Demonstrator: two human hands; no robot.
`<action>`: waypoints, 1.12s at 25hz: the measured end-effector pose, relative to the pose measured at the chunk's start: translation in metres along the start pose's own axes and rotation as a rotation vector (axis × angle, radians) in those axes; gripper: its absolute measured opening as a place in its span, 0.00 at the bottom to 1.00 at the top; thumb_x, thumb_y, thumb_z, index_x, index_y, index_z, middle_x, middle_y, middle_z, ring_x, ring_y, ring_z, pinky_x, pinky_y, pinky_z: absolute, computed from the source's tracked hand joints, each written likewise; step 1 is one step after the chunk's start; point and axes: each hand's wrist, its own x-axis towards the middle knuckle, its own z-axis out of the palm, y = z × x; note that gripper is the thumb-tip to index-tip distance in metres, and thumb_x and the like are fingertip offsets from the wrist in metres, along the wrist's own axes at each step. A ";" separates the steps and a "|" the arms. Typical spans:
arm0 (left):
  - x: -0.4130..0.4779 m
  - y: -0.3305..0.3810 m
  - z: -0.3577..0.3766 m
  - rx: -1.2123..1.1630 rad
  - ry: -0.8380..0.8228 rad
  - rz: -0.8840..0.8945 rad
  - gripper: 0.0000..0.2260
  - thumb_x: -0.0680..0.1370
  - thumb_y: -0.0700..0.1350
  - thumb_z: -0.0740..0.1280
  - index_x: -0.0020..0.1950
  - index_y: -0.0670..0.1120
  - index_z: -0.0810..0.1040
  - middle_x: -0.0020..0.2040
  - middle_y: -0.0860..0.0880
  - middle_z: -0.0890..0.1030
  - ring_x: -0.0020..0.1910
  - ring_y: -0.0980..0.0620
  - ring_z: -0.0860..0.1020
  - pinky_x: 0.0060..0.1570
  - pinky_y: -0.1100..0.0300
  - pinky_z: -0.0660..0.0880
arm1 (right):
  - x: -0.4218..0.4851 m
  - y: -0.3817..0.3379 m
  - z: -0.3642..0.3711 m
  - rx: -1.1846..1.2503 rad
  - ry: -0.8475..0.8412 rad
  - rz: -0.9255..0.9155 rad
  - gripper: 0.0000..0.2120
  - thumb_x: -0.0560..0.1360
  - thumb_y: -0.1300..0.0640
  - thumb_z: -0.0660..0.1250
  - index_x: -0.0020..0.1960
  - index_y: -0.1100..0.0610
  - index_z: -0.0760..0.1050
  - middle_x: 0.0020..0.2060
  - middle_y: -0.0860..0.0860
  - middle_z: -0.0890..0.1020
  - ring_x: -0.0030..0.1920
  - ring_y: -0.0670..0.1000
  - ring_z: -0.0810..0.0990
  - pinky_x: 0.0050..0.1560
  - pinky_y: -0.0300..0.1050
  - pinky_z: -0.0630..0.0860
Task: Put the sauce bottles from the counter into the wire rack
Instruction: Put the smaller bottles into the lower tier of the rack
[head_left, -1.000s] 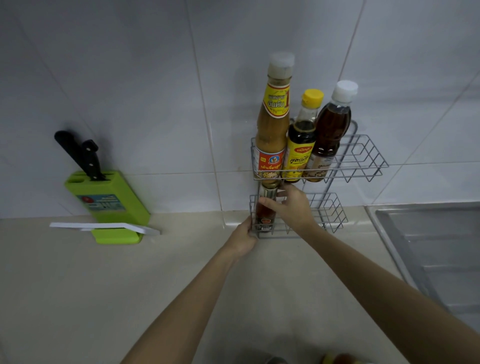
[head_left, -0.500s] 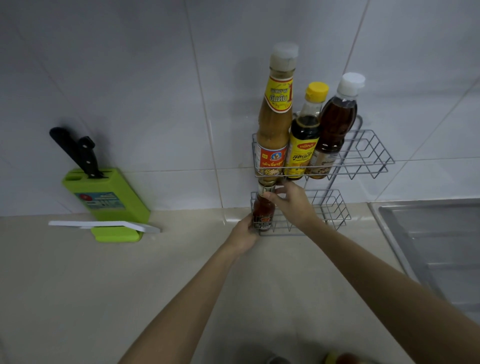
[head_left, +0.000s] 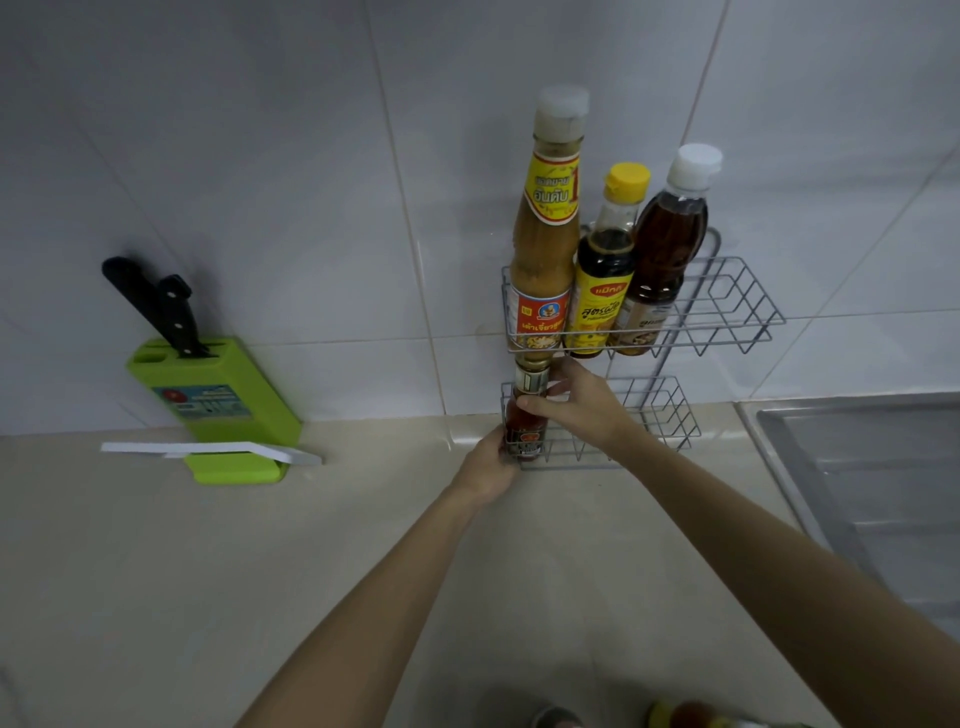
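While a green knife block (head_left: 218, 410) stands at the counter's (head_left: 156, 571) back-left edge, the left hand (head_left: 485, 462) clasps the wire rack's (head_left: 670, 415) lower left corner. Inside that corner stands a small red sauce bottle (head_left: 525, 415), gripped by the right hand (head_left: 576, 408). Three bottles (head_left: 597, 270) fill the upper tier's left end.

Both arms extended; right hand (head_left: 576, 410) curled gripping, left hand (head_left: 488, 465) bracing.
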 end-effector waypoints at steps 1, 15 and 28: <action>0.000 0.000 0.000 0.009 -0.006 -0.001 0.25 0.74 0.32 0.60 0.71 0.46 0.69 0.67 0.45 0.76 0.67 0.48 0.73 0.71 0.50 0.67 | -0.002 0.003 0.000 -0.006 -0.010 0.018 0.29 0.70 0.49 0.74 0.66 0.57 0.69 0.58 0.52 0.79 0.58 0.53 0.77 0.51 0.41 0.72; -0.162 -0.071 0.021 0.402 -0.280 0.138 0.27 0.71 0.32 0.64 0.70 0.39 0.68 0.70 0.45 0.71 0.71 0.49 0.70 0.64 0.73 0.63 | -0.185 -0.009 -0.026 -0.302 -0.250 -0.216 0.10 0.76 0.49 0.66 0.55 0.52 0.78 0.48 0.44 0.82 0.48 0.39 0.78 0.51 0.39 0.77; -0.243 -0.073 0.075 0.160 -0.137 0.299 0.13 0.75 0.49 0.70 0.58 0.51 0.73 0.49 0.54 0.79 0.45 0.58 0.77 0.48 0.65 0.74 | -0.279 -0.050 -0.014 -1.009 -0.324 -0.610 0.20 0.77 0.41 0.57 0.58 0.55 0.70 0.49 0.53 0.79 0.46 0.56 0.79 0.45 0.52 0.76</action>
